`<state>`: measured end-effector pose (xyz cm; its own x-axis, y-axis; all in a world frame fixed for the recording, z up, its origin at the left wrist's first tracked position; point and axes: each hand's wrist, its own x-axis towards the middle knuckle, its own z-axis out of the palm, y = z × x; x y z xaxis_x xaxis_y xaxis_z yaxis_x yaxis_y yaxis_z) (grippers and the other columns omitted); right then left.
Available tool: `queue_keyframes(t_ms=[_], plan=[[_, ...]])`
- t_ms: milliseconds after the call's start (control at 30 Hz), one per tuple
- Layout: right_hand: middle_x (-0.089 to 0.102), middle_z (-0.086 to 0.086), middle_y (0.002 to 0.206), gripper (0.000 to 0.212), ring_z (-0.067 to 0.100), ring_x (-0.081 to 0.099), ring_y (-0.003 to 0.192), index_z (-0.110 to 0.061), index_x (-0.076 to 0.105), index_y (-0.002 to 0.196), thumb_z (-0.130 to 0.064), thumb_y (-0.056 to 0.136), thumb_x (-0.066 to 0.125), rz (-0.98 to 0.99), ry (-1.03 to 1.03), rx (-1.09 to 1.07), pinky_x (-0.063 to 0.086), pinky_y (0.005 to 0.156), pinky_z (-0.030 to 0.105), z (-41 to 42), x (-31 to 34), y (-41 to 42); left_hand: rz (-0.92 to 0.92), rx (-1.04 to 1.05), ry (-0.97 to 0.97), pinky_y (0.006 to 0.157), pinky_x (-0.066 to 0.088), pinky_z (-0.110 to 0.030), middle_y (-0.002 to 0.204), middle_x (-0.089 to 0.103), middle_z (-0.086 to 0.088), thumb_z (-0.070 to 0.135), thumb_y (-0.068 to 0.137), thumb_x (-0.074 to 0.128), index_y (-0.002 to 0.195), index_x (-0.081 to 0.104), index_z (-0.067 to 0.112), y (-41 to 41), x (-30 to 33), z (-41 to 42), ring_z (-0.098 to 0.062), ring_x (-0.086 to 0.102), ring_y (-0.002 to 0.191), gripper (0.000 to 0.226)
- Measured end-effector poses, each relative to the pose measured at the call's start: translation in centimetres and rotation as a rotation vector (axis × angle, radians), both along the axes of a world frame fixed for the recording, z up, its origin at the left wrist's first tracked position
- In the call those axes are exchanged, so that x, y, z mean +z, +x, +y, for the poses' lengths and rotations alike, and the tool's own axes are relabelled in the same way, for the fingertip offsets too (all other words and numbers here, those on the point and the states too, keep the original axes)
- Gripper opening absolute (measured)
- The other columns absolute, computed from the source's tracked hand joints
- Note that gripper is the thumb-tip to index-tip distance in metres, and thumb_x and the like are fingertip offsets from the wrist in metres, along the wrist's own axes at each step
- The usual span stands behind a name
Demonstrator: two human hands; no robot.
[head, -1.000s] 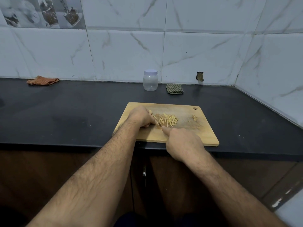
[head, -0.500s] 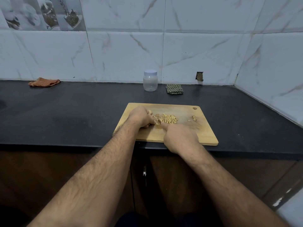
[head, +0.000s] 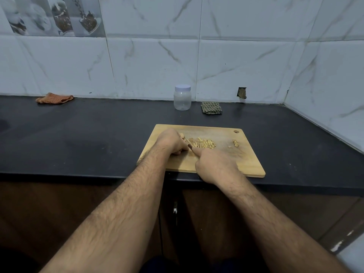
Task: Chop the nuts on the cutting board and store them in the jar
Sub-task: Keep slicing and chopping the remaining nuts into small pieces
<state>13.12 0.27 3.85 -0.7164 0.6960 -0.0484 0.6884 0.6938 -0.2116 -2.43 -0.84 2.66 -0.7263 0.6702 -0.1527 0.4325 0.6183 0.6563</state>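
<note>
A wooden cutting board [head: 246,164] lies at the counter's front edge. A pile of slivered nuts [head: 204,143] sits in its middle, and a few whole nuts [head: 235,143] lie toward the right. My left hand [head: 171,141] has its fingers curled down on a nut at the left end of the pile; that nut is mostly hidden. My right hand [head: 213,165] grips a small knife [head: 190,147], index finger stretched along its back. Only a dark bit of the blade shows between the hands. The clear jar [head: 182,98] with a white lid stands closed by the wall.
A folded green checked cloth [head: 211,108] lies right of the jar, and an orange cloth [head: 54,98] lies far left by the wall. The black counter [head: 78,134] meets tiled walls behind and on the right. Dark cabinet doors are below.
My right hand has slid a little forward and left with the knife, closer to my left hand. The left hand and the nut pile have stayed where they were.
</note>
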Motion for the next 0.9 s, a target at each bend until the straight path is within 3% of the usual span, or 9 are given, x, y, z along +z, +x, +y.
queue_keyframes(t_ms=[367, 500, 900], plan=[[0.053, 0.002, 0.142, 0.067, 0.023, 0.054, 0.121, -0.046, 0.03, 0.151, -0.011, 0.094, 0.041, -0.019, -0.011, 0.012, 0.051, 0.092, 0.037, 0.3, 0.1, -0.1, -0.061, 0.024, -0.011, 0.06, 0.049, -0.024, 0.059, 0.059, 0.002, 0.019, 0.08, 0.078, 0.067, 0.06, 0.016, -0.2, 0.3, 0.7, -0.012, 0.053, 0.051, 0.023], [0.051, 0.003, 0.144, 0.068, 0.024, 0.054, 0.122, -0.046, 0.028, 0.151, -0.011, 0.095, 0.042, -0.034, -0.015, 0.012, 0.051, 0.093, 0.038, 0.3, 0.4, -0.1, -0.061, 0.022, -0.013, 0.06, 0.05, -0.023, 0.064, 0.062, 0.001, 0.02, 0.08, 0.078, 0.077, 0.067, 0.015, 0.0, 0.3, 0.6, -0.012, 0.053, 0.052, 0.013], [0.05, 0.003, 0.146, 0.076, 0.025, 0.05, 0.127, -0.043, 0.023, 0.154, -0.003, 0.093, 0.046, -0.039, 0.023, 0.016, 0.05, 0.091, 0.039, -0.8, -0.8, 2.6, 0.005, 0.019, 0.009, 0.065, 0.051, -0.026, 0.065, 0.063, 0.001, 0.022, 0.082, 0.077, 0.086, 0.072, 0.014, 0.5, 0.1, 0.1, -0.013, 0.055, 0.054, 0.01]])
